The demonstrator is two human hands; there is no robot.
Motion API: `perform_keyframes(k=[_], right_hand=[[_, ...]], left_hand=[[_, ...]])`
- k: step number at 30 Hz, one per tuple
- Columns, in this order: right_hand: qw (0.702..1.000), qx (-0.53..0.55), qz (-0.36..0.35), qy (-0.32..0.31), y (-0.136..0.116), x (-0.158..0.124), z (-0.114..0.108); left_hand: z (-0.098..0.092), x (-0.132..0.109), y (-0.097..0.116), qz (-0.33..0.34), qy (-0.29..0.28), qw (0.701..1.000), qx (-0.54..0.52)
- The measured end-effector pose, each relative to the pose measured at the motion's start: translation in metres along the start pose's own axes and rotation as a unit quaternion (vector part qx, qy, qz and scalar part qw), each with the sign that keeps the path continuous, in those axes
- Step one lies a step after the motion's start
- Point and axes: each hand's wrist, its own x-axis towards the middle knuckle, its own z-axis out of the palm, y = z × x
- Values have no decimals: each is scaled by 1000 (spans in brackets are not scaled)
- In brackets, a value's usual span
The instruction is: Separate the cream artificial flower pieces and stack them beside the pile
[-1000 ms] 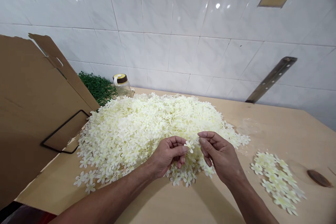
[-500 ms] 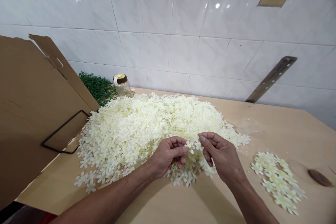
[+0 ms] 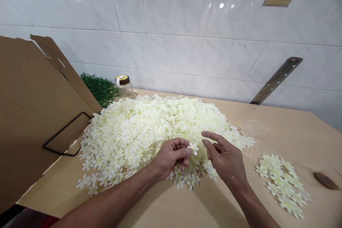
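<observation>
Pinched between the thumb and forefinger of my left hand (image 3: 173,156) is a small white artificial flower (image 3: 193,148) with a pale yellow centre. My right hand (image 3: 226,156) hovers just right of it, thumb and forefinger apart, with nothing visible between them. Both hands are over the front edge of a broad heap of loose artificial flowers (image 3: 139,128), cream to pale yellow. Off to the right, a smaller patch of flowers (image 3: 283,181) lies spread on the tabletop.
A cardboard box (image 3: 40,121) stands at the left, with a black wire frame (image 3: 64,131) against it. Behind the heap are a lidded bottle (image 3: 125,87) and green artificial foliage (image 3: 100,89). A dark oval object (image 3: 326,180) lies at the far right of the table (image 3: 280,128).
The thumb and forefinger of my right hand have parted, and the flower near their tips is no longer there. My left hand keeps its flower in nearly the same place.
</observation>
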Motion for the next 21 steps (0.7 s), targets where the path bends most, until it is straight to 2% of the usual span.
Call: perform_keyframes(k=[3,8,10,17,21], right_hand=[[999,26,-13,-24,1,-1,0],[988,40,-10,-146,2,-2,4],[984,43,-9,-175,3,-3,6],[973,110,46,-198,4,-4,7],[973,117,40,-196,4,-4,6]], left_hand=[[-2,1,1,8,2,1000,3],[-3,0,1,19,-7,1000,18],[-1,0,1,19,-8,999,25],[1,-2,3,21,1,999,30],[1,-3,1,9,-15,1000,22]])
